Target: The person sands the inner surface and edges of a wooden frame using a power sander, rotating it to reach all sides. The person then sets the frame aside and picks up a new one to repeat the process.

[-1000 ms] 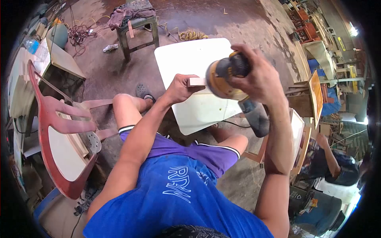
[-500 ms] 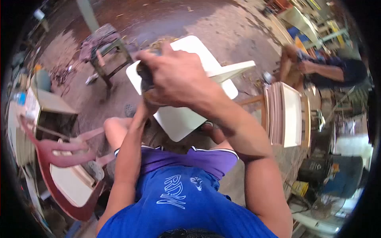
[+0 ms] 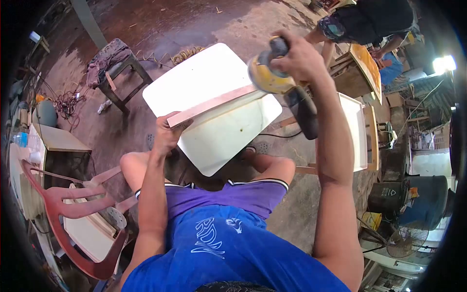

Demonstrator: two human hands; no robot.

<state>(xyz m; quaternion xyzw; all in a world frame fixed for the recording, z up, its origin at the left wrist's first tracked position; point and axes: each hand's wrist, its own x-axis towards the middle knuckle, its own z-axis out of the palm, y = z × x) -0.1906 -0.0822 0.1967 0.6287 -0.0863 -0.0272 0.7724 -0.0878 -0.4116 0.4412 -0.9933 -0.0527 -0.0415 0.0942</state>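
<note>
A yellow and black power sander point(image 3: 273, 73) is in my right hand point(image 3: 302, 57), whose fingers wrap round its top. The sander's pad is at the far right end of a raised wooden strip point(image 3: 214, 103). That strip crosses a white board point(image 3: 194, 73) with rounded corners, lying between and beyond my knees. My left hand point(image 3: 167, 136) grips the near left end of the strip, beside the board's left edge. A black canister point(image 3: 301, 112) hangs from the sander's back.
At the left are a red plastic chair point(image 3: 58, 204) and a small stool with cloth point(image 3: 114, 61). White panels point(image 3: 348, 131) stand in a wooden frame at right. Another person point(image 3: 372, 22) works at the upper right beside a wooden piece point(image 3: 360, 68). A fan point(image 3: 407, 239) stands lower right.
My right hand has moved right with the sander, off the left side of the board. My left hand has come lower, onto the strip's end. The board and strip have turned.
</note>
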